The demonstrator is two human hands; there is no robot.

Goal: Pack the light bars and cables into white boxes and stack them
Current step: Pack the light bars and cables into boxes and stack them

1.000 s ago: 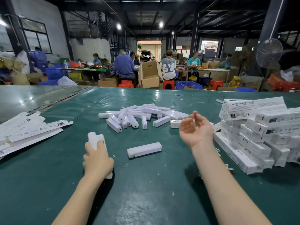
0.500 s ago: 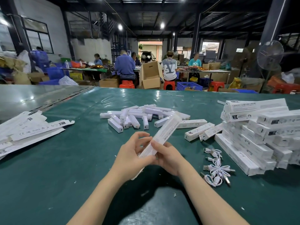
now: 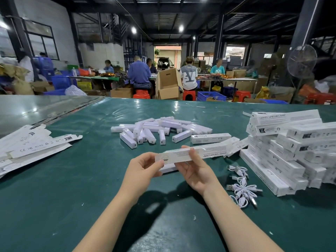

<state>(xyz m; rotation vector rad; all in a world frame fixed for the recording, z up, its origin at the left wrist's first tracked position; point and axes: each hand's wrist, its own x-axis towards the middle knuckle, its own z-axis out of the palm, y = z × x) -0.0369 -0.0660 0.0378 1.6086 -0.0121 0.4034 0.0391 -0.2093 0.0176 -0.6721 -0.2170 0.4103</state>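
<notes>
Both hands hold one long white box (image 3: 205,152) level above the green table (image 3: 72,188). My right hand (image 3: 195,169) grips its middle, thumb on top. My left hand (image 3: 143,167) pinches its left end, where a flap with a hang hole shows. A white light bar (image 3: 168,168) lies on the table just under the box. A pile of loose light bars (image 3: 156,130) lies farther back. White cables (image 3: 241,186) are heaped to the right of my right hand. A stack of packed boxes (image 3: 291,150) rises at the right.
Flat unfolded box blanks (image 3: 31,144) lie at the left edge. Two closed boxes (image 3: 211,138) rest between the bar pile and the stack. Beyond the table several people sit at benches among cardboard cartons (image 3: 168,86), red stools and blue crates. A fan (image 3: 301,61) stands at the right.
The box has swung from pointing up and away to lying level, its long end now toward the right. My left hand shifted to the box's left end.
</notes>
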